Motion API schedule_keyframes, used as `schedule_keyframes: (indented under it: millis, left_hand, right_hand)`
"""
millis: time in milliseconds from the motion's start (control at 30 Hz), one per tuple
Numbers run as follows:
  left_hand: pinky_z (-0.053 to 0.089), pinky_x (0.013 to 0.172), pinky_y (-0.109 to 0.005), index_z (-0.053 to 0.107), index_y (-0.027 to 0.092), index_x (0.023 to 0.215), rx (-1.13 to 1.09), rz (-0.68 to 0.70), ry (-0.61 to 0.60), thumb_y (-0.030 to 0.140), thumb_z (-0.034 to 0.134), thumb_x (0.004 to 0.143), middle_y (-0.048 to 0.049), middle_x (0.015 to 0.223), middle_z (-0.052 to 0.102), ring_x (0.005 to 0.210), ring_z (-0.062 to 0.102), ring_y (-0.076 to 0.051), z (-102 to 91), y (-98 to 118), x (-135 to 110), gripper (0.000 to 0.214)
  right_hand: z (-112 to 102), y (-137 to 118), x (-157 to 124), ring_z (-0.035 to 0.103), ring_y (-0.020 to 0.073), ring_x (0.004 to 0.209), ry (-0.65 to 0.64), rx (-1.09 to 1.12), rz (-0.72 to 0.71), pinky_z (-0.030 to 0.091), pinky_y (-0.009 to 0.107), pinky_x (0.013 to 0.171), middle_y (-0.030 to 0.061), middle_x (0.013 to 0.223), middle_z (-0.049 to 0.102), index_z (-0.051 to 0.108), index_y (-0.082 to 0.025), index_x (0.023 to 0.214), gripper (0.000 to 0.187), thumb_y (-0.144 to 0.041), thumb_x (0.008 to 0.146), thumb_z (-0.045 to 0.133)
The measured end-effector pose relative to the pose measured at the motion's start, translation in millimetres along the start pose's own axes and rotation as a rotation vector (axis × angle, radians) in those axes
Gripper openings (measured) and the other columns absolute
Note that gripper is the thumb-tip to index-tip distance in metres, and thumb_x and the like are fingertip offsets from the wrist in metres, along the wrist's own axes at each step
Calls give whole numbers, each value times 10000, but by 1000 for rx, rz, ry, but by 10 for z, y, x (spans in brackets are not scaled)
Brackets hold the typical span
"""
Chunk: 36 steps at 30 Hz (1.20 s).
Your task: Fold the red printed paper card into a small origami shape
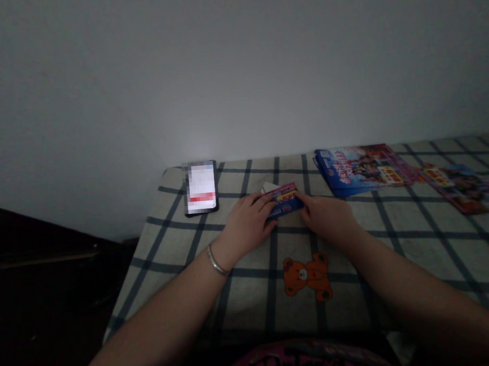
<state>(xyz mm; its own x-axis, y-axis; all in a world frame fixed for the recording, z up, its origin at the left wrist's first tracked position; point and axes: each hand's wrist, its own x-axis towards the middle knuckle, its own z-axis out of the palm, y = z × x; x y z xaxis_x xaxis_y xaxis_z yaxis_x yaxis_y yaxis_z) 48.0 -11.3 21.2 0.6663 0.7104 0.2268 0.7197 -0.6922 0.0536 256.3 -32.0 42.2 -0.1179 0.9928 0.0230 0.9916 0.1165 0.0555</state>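
Note:
A small folded flyer (287, 199), printed in blue, pink and yellow, lies on the checked tablecloth with a white paper corner showing behind it. My left hand (251, 219) rests flat over its left end, fingers stretched out across the paper. At the right end, my right hand (325, 213) grips the edge with curled fingers, the thumb side against the print. Some of the right fingers are hidden under the hand. A silver bangle (215, 260) circles my left wrist.
A lit phone (201, 187) lies at the back left. At the back right are a stack of colourful flyers (357, 168) and another flyer (467, 188). An orange teddy bear picture (308, 278) is in front of my hands. A pale wall (261, 69) stands behind the table.

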Motion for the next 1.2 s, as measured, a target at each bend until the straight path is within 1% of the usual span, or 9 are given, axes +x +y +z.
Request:
schedule_keyframes:
  millis: [233,333,400,467,533,600,733,967,1200]
  left_hand:
    - [380,1064,-443,517,161,1327,3,-2,-13,377,555,926,-98,1373,552,1285,453,-269,-1,5,-4,457]
    - [362,1084,-452,510,173,1335,-13,26,1,367,565,918,-93,1398,531,1309,433,-260,18,-18,-8,463]
    - [323,1115,-466,478,188,1373,-17,46,12,369,567,916,-85,1432,500,1335,405,-258,34,-35,-9,499]
    - [277,1142,-487,438,202,1413,-6,57,7,387,554,923,-74,1465,467,1360,374,-265,53,-46,-7,536]
    - [238,1158,-507,404,207,1441,7,63,-8,419,522,938,-67,1488,443,1380,345,-272,76,-50,-3,559]
    - [202,1167,-527,387,208,1453,12,65,-13,444,489,953,-69,1499,431,1395,321,-277,98,-50,2,563]
    - [173,1171,-543,379,210,1458,9,55,-17,453,471,960,-70,1508,420,1406,303,-281,115,-36,10,562]
    - [184,1169,-545,418,186,1427,33,18,-13,459,486,954,-63,1498,435,1392,325,-287,67,40,24,551]
    - [163,1171,-552,543,175,1325,63,-43,19,411,541,928,-67,1380,561,1271,465,-280,-56,86,6,462]
  right_hand:
    - [14,113,31,705,261,839,12,16,36,504,332,624,80,1004,749,588,-290,1313,424,-280,924,421]
    - [53,130,29,683,265,850,80,7,50,502,345,648,112,1032,730,590,-210,1308,423,-290,932,412]
    - [74,124,24,649,280,923,168,4,-14,504,365,710,141,1075,704,571,-155,1325,440,-284,932,422]
    - [93,106,22,605,291,1011,226,26,-140,491,394,820,147,1137,678,584,-138,1308,429,-273,925,446]
    - [118,77,23,565,286,1089,238,75,-279,449,415,938,125,1219,650,618,-152,1265,393,-256,919,464]
    - [147,44,27,533,275,1154,234,123,-350,419,418,994,103,1282,624,617,-163,1265,386,-235,920,458]
    - [176,-5,38,508,273,1188,198,156,-353,415,417,1008,108,1311,597,602,-168,1278,400,-211,902,472]
    - [124,-53,41,510,288,1172,174,127,-309,417,416,1008,123,1275,605,624,-164,1246,390,-200,883,489]
    - [119,-24,35,527,278,1156,178,112,-267,418,397,983,104,1296,606,601,-173,1289,434,-187,870,487]
